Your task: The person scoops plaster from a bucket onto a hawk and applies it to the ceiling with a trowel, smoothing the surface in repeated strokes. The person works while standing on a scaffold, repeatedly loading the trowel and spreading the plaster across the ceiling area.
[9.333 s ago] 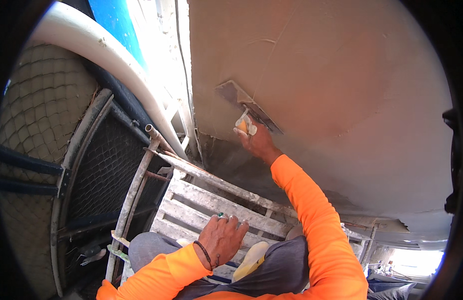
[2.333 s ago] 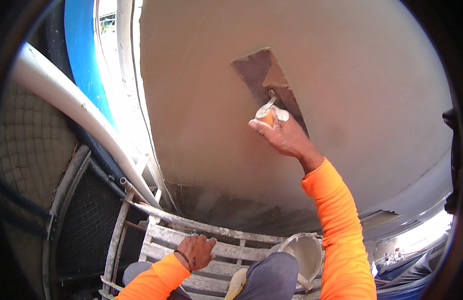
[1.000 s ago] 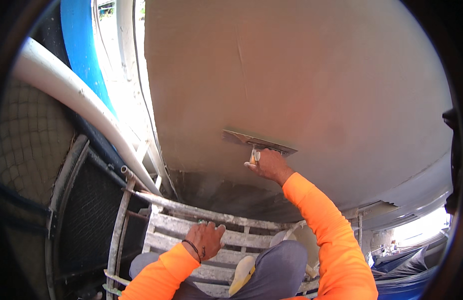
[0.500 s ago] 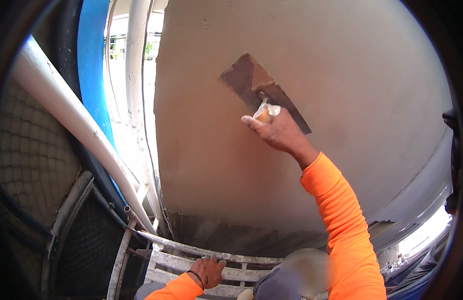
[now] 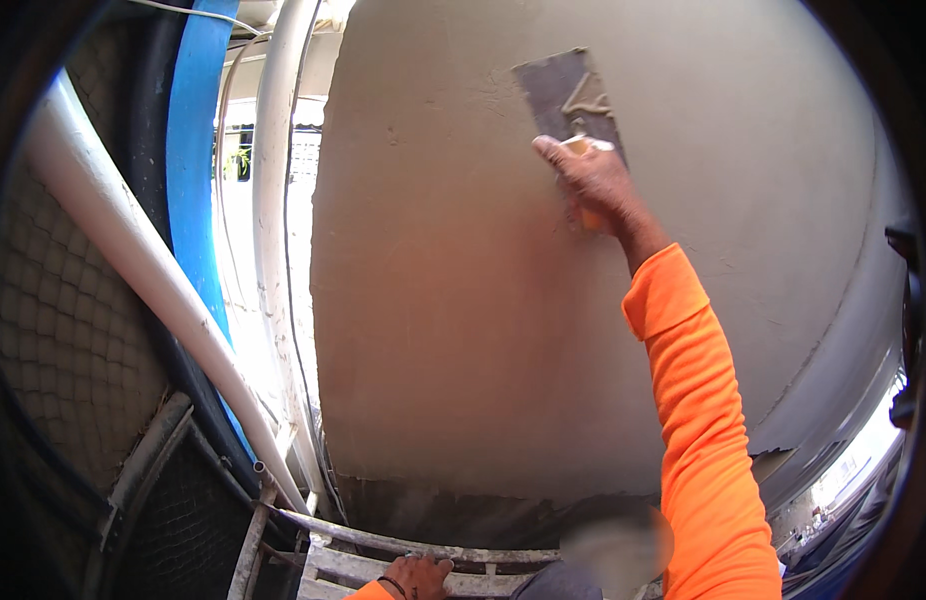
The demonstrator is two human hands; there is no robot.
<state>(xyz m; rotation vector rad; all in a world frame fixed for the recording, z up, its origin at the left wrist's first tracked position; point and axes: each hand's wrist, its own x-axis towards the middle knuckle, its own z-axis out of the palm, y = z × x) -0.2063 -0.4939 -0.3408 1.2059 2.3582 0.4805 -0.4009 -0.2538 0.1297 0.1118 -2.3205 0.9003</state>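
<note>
My right hand (image 5: 595, 185) is closed round the orange handle of a plastering trowel (image 5: 551, 88). The trowel's dark rectangular blade lies against a wall of smooth grey-brown plaster (image 5: 463, 300), in its upper part, with a smear of wet plaster on the blade's back. My right arm, in an orange sleeve, reaches up from the lower right. Down at the bottom, my left hand (image 5: 418, 575) rests with curled fingers on a white, plaster-stained slatted platform (image 5: 483, 583); its fingertips are partly hidden.
A thick white pole (image 5: 153, 230) slants along the left, beside a blue upright (image 5: 196, 130) and dark netting (image 5: 73, 350). White pipes (image 5: 273, 180) stand by the wall's left edge. Dark grey cloth (image 5: 558, 583) and a blurred round patch show at the bottom; dark sheeting (image 5: 848, 540) lies lower right.
My right hand has moved the trowel up and to the right across the plaster, and the blade stands steeper. My left hand stays on the slats, appearing lower in the picture.
</note>
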